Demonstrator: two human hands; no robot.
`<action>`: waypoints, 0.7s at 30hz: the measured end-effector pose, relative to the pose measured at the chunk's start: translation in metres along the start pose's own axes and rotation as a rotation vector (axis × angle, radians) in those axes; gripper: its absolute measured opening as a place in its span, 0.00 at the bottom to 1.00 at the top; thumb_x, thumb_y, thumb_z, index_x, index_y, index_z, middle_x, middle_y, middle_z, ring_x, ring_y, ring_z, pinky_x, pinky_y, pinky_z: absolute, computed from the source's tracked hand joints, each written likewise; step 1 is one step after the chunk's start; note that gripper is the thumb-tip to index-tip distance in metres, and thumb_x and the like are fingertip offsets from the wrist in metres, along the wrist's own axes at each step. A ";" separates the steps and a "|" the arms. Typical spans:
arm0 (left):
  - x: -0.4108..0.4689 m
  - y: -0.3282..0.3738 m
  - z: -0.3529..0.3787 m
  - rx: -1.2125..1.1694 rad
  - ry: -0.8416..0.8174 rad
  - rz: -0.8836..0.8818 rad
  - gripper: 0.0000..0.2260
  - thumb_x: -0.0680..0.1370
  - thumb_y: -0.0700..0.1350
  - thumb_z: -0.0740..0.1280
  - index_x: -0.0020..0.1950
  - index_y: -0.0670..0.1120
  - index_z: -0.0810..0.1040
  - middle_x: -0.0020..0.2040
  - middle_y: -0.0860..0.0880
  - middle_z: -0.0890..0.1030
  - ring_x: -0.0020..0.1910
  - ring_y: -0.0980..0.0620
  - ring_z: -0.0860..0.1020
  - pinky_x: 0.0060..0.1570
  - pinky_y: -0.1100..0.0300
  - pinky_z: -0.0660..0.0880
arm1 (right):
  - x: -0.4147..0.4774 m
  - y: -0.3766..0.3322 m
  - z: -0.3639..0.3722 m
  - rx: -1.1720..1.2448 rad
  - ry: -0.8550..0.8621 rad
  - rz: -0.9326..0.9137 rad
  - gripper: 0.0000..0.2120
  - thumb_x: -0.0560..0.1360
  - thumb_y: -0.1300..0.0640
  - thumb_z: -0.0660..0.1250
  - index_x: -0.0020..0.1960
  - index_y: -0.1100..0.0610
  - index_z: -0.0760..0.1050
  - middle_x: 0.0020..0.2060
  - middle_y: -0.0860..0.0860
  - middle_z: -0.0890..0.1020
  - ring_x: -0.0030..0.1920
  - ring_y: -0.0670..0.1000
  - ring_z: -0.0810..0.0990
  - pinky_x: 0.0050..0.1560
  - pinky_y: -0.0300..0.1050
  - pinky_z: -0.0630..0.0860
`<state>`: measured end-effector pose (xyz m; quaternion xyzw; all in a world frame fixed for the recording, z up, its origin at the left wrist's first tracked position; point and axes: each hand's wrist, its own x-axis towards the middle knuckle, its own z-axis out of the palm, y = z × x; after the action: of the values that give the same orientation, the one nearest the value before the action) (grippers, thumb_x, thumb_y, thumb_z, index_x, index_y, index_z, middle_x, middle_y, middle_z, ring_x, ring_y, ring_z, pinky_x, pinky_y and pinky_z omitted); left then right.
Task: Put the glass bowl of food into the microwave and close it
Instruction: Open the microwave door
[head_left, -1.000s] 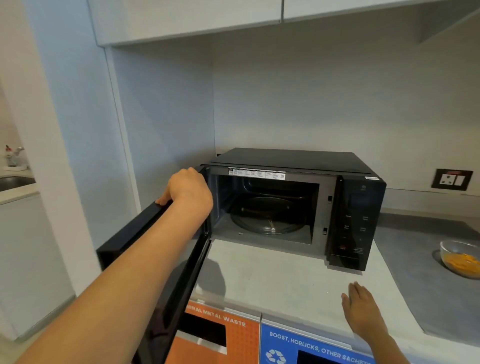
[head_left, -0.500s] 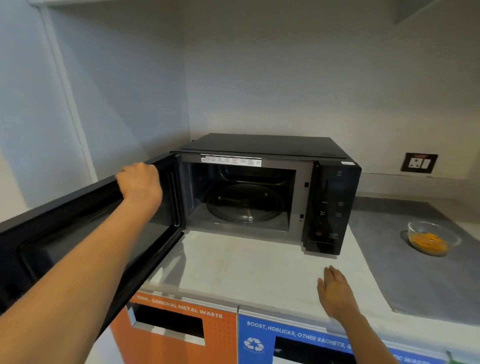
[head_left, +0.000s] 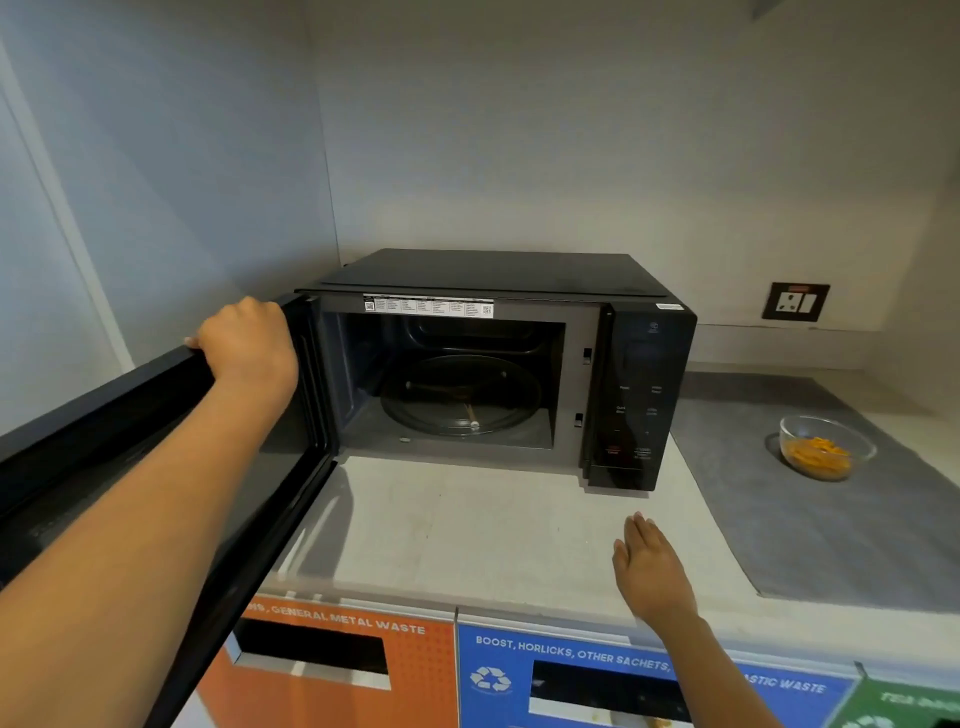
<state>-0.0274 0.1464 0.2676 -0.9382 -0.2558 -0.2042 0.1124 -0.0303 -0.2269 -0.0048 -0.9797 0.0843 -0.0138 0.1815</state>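
A black microwave (head_left: 644, 395) stands on the counter with its door (head_left: 156, 431) swung wide open to the left. Inside, the glass turntable (head_left: 462, 395) is bare. My left hand (head_left: 249, 338) grips the top edge of the open door. My right hand (head_left: 649, 564) hovers flat over the counter in front of the microwave, fingers together, holding nothing. The glass bowl (head_left: 826, 447) with orange food sits on a grey mat to the right, well apart from both hands.
The grey mat (head_left: 831, 525) covers the right part of the pale counter (head_left: 467, 525). A wall socket (head_left: 795, 301) is behind it. Below the counter edge are labelled waste bins, orange (head_left: 337, 660) and blue (head_left: 571, 675). Walls close in at left and back.
The door has swung further open to the left with my left hand on it. The view has shifted closer and rightward, so the bowl shows fully. My right hand has barely moved.
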 end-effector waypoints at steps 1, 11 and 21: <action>-0.001 0.001 -0.001 0.013 -0.001 -0.001 0.11 0.71 0.28 0.69 0.52 0.34 0.80 0.51 0.36 0.82 0.53 0.36 0.80 0.55 0.39 0.76 | 0.000 0.001 0.000 -0.006 -0.005 0.001 0.27 0.81 0.46 0.45 0.76 0.55 0.45 0.77 0.51 0.47 0.77 0.52 0.48 0.75 0.46 0.49; -0.002 -0.003 0.004 0.035 0.011 -0.008 0.11 0.70 0.28 0.69 0.52 0.34 0.80 0.49 0.36 0.83 0.51 0.36 0.81 0.58 0.36 0.73 | -0.002 -0.001 -0.001 -0.016 -0.024 0.004 0.28 0.81 0.46 0.45 0.76 0.56 0.43 0.77 0.51 0.46 0.77 0.52 0.46 0.76 0.46 0.48; 0.001 -0.009 0.010 0.020 0.010 -0.009 0.08 0.69 0.27 0.70 0.47 0.34 0.81 0.44 0.37 0.83 0.48 0.36 0.82 0.57 0.36 0.74 | -0.003 -0.002 -0.005 -0.024 -0.056 0.012 0.28 0.80 0.45 0.45 0.76 0.55 0.42 0.77 0.51 0.45 0.77 0.52 0.46 0.76 0.47 0.48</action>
<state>-0.0279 0.1573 0.2599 -0.9348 -0.2614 -0.2068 0.1223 -0.0330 -0.2262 0.0007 -0.9812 0.0855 0.0155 0.1721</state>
